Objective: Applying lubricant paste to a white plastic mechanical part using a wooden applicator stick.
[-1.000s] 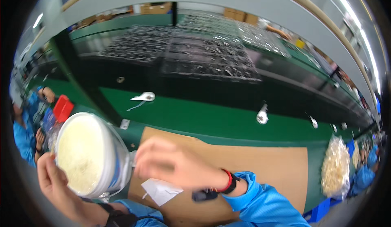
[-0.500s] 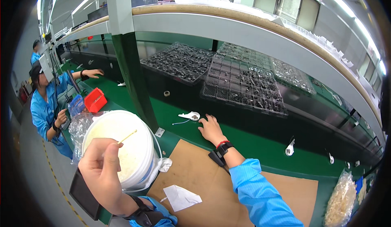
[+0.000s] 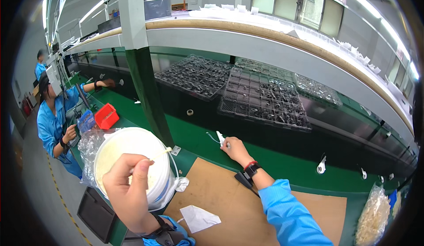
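My left hand is closed in a pinch on a thin pale stick, its light tip pointing up and right. That hand is over a white bucket with cream-coloured contents inside. Beyond the cardboard sheet, my right hand grips a small white teardrop-shaped part by its near end. A thin bluish wire trails from the part to the left. My fingers cover the part's lower portion.
A cardboard sheet with a white paper piece covers the bench. Beyond runs a black belt with compartment trays. More white parts lie rightward. A green post rises behind the bucket. A co-worker works at left.
My right hand has closed on the white part and tilted it up off its flat position. My left hand has moved slightly right with the stick. The co-worker's far arm has shifted.
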`<state>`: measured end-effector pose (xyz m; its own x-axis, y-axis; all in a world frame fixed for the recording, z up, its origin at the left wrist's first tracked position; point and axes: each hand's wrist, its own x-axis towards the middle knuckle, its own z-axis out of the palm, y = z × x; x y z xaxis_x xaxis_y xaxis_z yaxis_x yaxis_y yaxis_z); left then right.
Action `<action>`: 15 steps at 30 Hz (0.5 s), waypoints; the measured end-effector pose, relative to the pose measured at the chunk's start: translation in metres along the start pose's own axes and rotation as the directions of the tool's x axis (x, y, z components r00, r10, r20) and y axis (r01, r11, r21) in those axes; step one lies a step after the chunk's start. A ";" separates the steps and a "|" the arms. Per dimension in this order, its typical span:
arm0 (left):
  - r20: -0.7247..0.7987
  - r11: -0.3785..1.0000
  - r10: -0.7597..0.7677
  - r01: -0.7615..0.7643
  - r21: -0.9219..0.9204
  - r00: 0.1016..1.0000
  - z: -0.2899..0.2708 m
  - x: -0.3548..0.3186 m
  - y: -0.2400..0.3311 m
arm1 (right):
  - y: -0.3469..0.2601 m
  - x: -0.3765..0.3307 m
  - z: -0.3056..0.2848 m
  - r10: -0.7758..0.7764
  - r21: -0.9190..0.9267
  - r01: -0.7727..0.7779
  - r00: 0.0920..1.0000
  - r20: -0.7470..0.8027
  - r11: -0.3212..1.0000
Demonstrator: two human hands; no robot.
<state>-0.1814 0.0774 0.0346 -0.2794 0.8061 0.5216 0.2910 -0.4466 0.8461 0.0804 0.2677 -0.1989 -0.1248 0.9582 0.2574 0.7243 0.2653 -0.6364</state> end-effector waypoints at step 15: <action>0.222 0.996 0.081 -0.074 -0.042 0.972 0.036 -0.016 0.015 | -0.192 -0.120 -0.132 -0.210 0.395 0.402 0.870 -0.447 0.826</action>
<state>-0.1398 0.0723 0.0351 -0.0443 0.8331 0.5513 0.2721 -0.5209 0.8091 0.0462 0.0881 -0.0115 0.0426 0.7300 0.6821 0.2801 0.6467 -0.7095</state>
